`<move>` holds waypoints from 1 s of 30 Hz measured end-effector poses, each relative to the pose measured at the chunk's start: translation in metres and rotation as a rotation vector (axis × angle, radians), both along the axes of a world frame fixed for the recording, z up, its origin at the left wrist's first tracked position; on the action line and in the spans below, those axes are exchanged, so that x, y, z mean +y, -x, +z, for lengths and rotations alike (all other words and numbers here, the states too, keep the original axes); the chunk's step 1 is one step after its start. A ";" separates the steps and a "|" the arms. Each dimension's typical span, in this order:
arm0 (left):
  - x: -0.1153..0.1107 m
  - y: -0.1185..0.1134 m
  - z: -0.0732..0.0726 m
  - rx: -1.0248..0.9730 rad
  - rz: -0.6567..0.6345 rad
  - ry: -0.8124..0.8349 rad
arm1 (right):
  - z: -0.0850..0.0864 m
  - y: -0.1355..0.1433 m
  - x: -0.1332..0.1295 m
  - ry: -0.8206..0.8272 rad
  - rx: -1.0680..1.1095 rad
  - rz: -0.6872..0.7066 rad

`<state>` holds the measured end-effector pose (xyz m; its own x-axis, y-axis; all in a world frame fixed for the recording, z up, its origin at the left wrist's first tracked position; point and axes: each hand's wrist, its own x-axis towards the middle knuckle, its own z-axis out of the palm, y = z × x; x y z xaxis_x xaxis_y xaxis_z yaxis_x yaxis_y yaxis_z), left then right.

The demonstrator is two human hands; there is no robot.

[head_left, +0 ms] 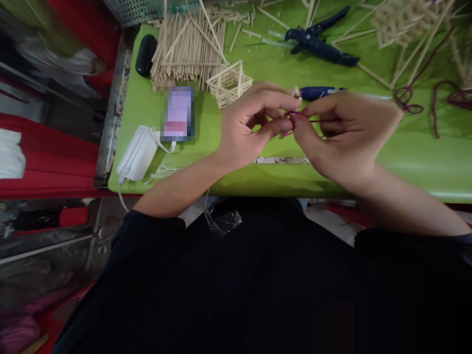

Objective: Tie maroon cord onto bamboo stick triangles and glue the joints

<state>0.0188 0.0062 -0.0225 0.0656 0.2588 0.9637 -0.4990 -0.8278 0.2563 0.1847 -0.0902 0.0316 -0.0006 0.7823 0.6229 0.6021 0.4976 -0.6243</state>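
Observation:
My left hand (254, 120) and my right hand (341, 132) meet above the green table, thumbs and index fingers pinched close together. A thin purple cord (291, 114) loops between the fingertips, and both hands grip it. From my right hand the cord trails off toward the right side of the table. At my left fingertips a small pale piece (295, 92) sticks up; its kind is hard to make out. Just behind the hands lies a dark blue pen-like tool (319, 92). A small lattice of wooden sticks (230, 83) stands beyond my left hand.
A pile of wooden sticks (190, 49) lies at the back left, by a black case (145, 55). Nearer are a phone (179, 113) and a white power bank (138, 153). Blue cutters (320, 42), a larger stick lattice (405, 22) and loose purple cord (459, 101) lie right.

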 end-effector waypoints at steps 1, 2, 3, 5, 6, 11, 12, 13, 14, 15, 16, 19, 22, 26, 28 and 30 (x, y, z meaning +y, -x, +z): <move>0.000 0.000 0.001 -0.016 -0.001 -0.008 | -0.001 0.000 0.002 -0.026 -0.011 -0.009; -0.001 0.000 0.001 -0.011 0.008 -0.004 | -0.003 -0.001 0.004 -0.055 -0.021 -0.013; -0.001 0.000 0.002 -0.005 0.019 -0.007 | -0.005 -0.001 0.006 -0.084 -0.031 -0.009; -0.001 -0.001 0.003 0.013 0.040 -0.022 | -0.011 -0.002 0.010 -0.126 -0.026 0.009; -0.001 -0.001 0.003 0.008 0.046 -0.039 | -0.013 -0.002 0.011 -0.125 0.002 0.032; -0.008 0.006 0.010 0.059 0.176 0.011 | -0.015 0.002 0.014 -0.004 0.284 0.178; -0.010 0.009 0.013 0.079 0.198 -0.016 | -0.013 0.003 0.015 0.012 0.319 0.210; -0.013 0.012 0.016 0.130 0.230 -0.003 | -0.010 0.003 0.017 0.018 0.347 0.243; -0.015 0.014 0.018 0.167 0.255 0.002 | -0.008 0.003 0.018 0.019 0.365 0.280; -0.017 0.016 0.020 0.188 0.270 -0.002 | -0.005 0.003 0.019 0.015 0.371 0.313; -0.017 0.018 0.021 0.212 0.283 0.003 | -0.003 0.003 0.020 0.008 0.368 0.330; -0.012 0.017 0.020 0.199 0.290 -0.057 | 0.003 0.000 0.022 0.033 0.288 0.313; -0.002 0.014 0.015 0.154 0.280 -0.156 | 0.005 -0.003 0.021 0.109 0.227 0.283; 0.003 0.015 0.012 0.188 0.292 -0.170 | 0.007 -0.003 0.019 0.189 0.243 0.248; 0.003 0.017 0.014 0.202 0.287 -0.197 | 0.007 -0.002 0.017 0.193 0.254 0.233; 0.001 0.018 0.016 0.201 0.278 -0.209 | 0.003 -0.002 0.017 0.189 0.261 0.225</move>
<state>0.0005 0.0074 -0.0063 0.2128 0.0931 0.9726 -0.2057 -0.9689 0.1377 0.1871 -0.0737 0.0341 -0.0454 0.8815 0.4700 0.3001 0.4608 -0.8352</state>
